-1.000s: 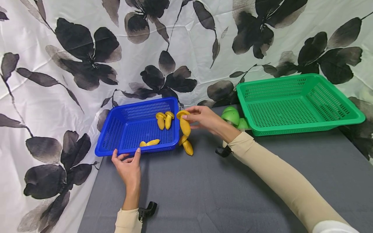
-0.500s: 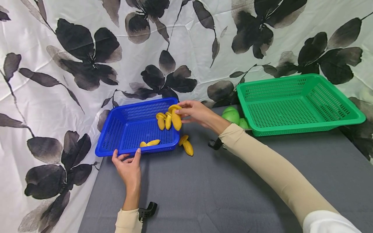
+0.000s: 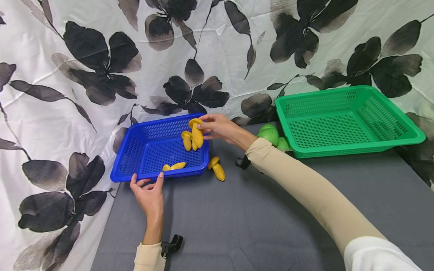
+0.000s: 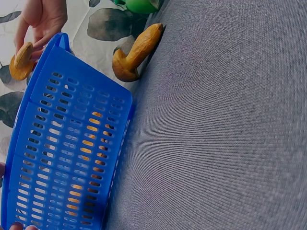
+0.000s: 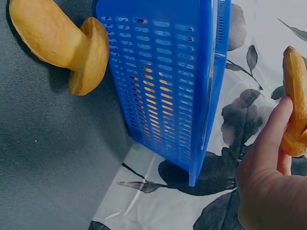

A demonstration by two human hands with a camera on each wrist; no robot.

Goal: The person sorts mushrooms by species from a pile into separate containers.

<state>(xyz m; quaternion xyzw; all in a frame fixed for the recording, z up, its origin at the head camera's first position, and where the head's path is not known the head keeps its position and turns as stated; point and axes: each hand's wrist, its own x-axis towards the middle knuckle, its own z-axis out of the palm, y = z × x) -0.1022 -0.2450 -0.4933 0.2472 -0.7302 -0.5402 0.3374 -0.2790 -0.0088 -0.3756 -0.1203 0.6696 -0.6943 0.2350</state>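
A yellow toy mushroom (image 3: 197, 133) is pinched between the thumb and fingers of my right hand (image 3: 218, 128), above the right end of the blue basket (image 3: 118, 171). That same mushroom (image 5: 296, 96) shows at the right edge of the right wrist view. My left hand (image 3: 150, 197) holds the basket's near rim by thumb and fingers. Inside the basket lie several yellow mushrooms, one (image 3: 186, 140) upright beside the held one, another (image 3: 178, 165) near the front wall. Outside, one more yellow mushroom (image 3: 218, 170) lies on the grey table by the basket's right corner.
A green basket (image 3: 339, 148) stands at the back right. Several green mushroom-like pieces (image 3: 269, 134) lie against its left side, partly behind the right arm. A white floral cloth (image 3: 237, 60) hangs behind the grey table (image 3: 257, 218).
My right hand has carried the yellow mushroom leftward, from outside the blue basket's right rim to over its inside. The left hand has stayed on the near rim.
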